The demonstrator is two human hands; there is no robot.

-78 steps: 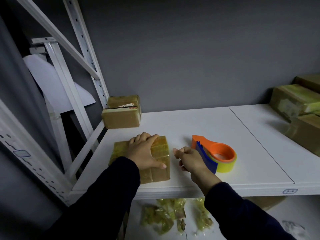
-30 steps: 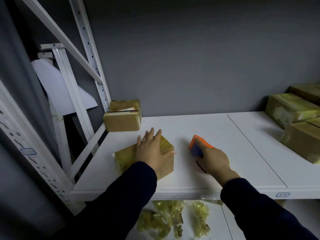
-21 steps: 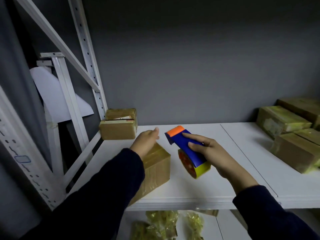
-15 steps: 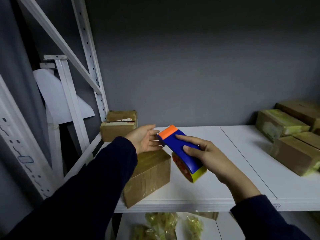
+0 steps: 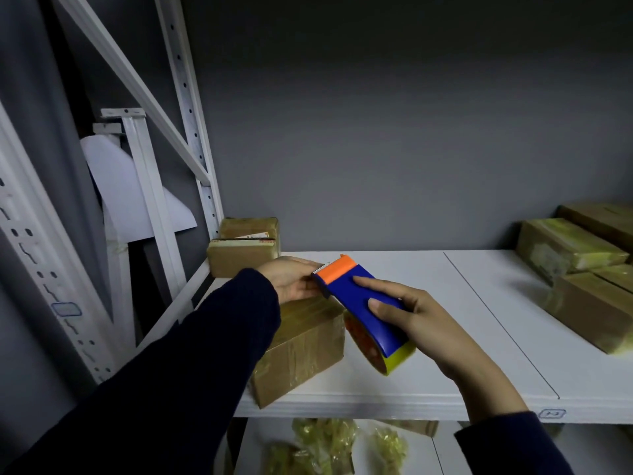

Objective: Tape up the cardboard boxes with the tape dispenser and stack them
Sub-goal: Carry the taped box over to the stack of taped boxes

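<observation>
Head view: the right hand [image 5: 421, 317], which a second ago was reaching down to the shelf [image 5: 394, 269], is now carrying the tape dispenser [image 5: 363, 303] in the air just right of the front cardboard box [image 5: 305, 347], fingers and thumb wrapping its blue body; the left hand [image 5: 291, 279], having left the box top, is meeting the dispenser's toothed orange end, though whether its fingertips are pinching the tape end cannot be told; judged from this, the tape is being freed for a fresh strip and stacking is not yet beginning; counted: one dispenser; one box lying in front; apparently two stacked boxes [image 5: 243, 255] sitting at the back left corner; at least four boxes [image 5: 565, 245] lying at the right, partly cropped.
</observation>
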